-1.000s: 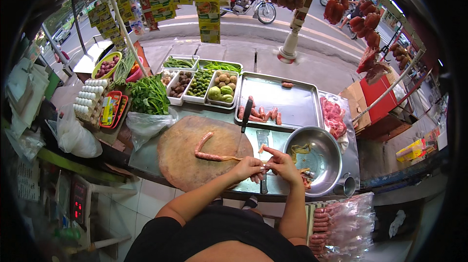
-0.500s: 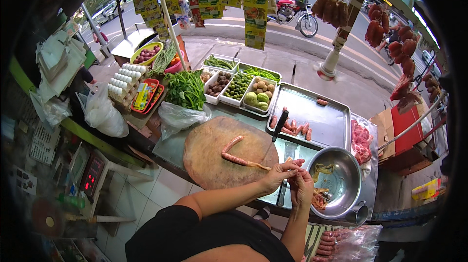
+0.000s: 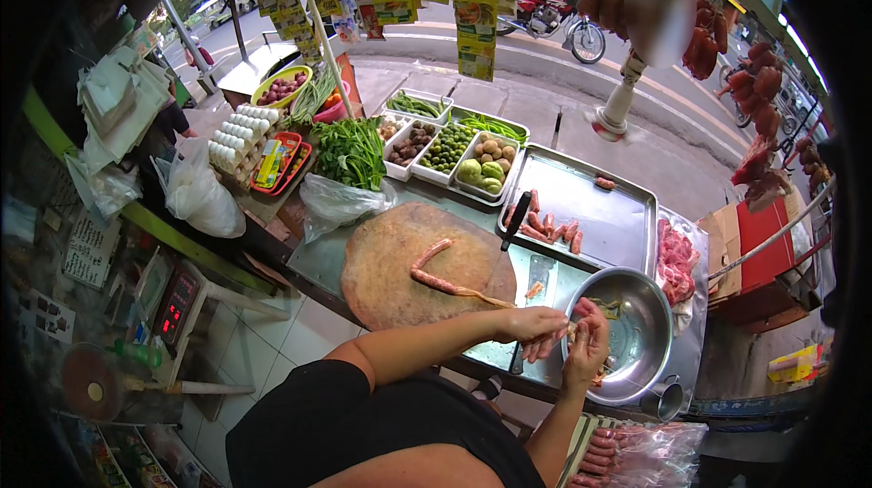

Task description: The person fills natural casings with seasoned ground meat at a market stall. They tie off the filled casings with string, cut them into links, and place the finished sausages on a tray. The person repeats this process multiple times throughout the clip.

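Head view: I saw the sausage (image 3: 433, 279) lying bent on the round board (image 3: 386, 256), its casing (image 3: 489, 298) trailing to the left hand (image 3: 534, 325), whose fingers pinched it — the right hand (image 3: 588, 345), by the bowl (image 3: 641, 340), had curled fingers, holding what I couldn't tell.

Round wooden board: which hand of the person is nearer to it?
Left. The left hand is just beyond the lower right edge of the round wooden board; the right hand is farther right, at the left side of the metal bowl.
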A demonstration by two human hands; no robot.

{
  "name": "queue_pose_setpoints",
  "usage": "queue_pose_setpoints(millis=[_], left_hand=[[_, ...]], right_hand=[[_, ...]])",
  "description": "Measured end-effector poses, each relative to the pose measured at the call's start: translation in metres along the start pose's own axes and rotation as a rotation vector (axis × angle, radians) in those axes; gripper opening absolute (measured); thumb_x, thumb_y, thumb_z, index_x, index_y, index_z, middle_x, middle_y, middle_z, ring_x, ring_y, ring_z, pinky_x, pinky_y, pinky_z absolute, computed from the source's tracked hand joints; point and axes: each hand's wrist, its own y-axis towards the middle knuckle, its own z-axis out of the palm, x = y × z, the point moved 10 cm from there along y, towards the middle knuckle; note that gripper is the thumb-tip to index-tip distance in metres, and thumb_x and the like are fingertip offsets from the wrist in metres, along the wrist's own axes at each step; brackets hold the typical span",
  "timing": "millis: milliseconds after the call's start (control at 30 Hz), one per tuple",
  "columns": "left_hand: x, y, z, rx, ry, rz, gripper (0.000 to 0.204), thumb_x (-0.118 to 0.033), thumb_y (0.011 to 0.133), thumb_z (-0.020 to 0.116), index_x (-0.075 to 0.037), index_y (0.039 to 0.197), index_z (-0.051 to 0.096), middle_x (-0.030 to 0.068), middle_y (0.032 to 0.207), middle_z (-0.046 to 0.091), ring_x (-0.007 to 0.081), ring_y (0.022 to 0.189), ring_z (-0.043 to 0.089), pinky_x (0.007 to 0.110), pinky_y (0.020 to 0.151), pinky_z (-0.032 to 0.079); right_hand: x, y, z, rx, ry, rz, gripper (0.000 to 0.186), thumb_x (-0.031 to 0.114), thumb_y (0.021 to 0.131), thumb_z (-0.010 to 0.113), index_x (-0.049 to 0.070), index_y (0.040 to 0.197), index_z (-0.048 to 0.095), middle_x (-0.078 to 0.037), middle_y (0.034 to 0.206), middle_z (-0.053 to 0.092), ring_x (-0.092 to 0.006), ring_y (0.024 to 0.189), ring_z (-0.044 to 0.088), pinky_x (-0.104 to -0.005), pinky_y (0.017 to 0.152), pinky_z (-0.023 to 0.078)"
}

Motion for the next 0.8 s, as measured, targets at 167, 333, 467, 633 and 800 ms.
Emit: queue_pose_setpoints(millis=[167, 333, 467, 633, 800], left_hand=[[-0.012, 0.014, -0.001, -0.082, 0.489, 0.136, 0.02, -0.021, 0.101, 0.049, -0.002, 0.104, 0.054, 0.0082, 0.076, 0.066, 0.0172, 0.062, 0.065, 0.031, 0.059, 0.053], [-0.023, 0.015, -0.01, -0.398, 0.566, 0.193, 0.015, -0.012, 0.092, 0.057, -0.002, 0.098, 0.067, 0.0133, 0.077, 0.066, 0.0239, 0.075, 0.067, 0.037, 0.071, 0.052], [-0.053, 0.01, 0.0, -0.56, 0.911, 0.372, 0.02, -0.011, 0.089, 0.055, -0.007, 0.104, 0.068, 0.0195, 0.086, 0.067, 0.0363, 0.079, 0.066, 0.041, 0.071, 0.052], [-0.087, -0.012, 0.007, -0.744, 0.868, 0.769, 0.015, -0.009, 0.087, 0.063, -0.002, 0.099, 0.068, 0.0167, 0.084, 0.068, 0.0309, 0.073, 0.067, 0.037, 0.066, 0.052], [-0.084, -0.006, -0.005, -0.747, 0.848, 0.727, 0.009, -0.009, 0.087, 0.065, -0.002, 0.092, 0.066, 0.0146, 0.079, 0.066, 0.0275, 0.07, 0.067, 0.035, 0.063, 0.052]], right_hand=[[-0.011, 0.001, 0.001, 0.041, -0.012, 0.113, 0.005, 0.005, 0.096, 0.058, 0.001, 0.092, 0.057, -0.003, 0.088, 0.057, -0.008, 0.074, 0.052, -0.022, 0.068, 0.044], [-0.011, -0.001, -0.003, 0.009, -0.019, 0.121, 0.007, 0.002, 0.092, 0.062, 0.0, 0.086, 0.058, -0.002, 0.08, 0.057, -0.0086, 0.068, 0.051, -0.0238, 0.063, 0.044], [-0.01, 0.002, 0.001, 0.046, -0.021, 0.134, 0.009, 0.002, 0.091, 0.063, 0.0, 0.083, 0.059, -0.002, 0.075, 0.057, -0.0089, 0.068, 0.052, -0.0238, 0.063, 0.044], [-0.037, 0.007, -0.011, -0.13, 0.357, 0.316, 0.01, 0.009, 0.097, 0.057, 0.007, 0.088, 0.055, 0.003, 0.064, 0.048, -0.0013, 0.051, 0.036, -0.0192, 0.045, 0.026], [-0.078, 0.009, 0.009, 0.099, 0.688, 0.684, 0.01, 0.01, 0.097, 0.057, 0.005, 0.088, 0.056, 0.002, 0.064, 0.048, -0.004, 0.042, 0.032, -0.0205, 0.039, 0.024]])
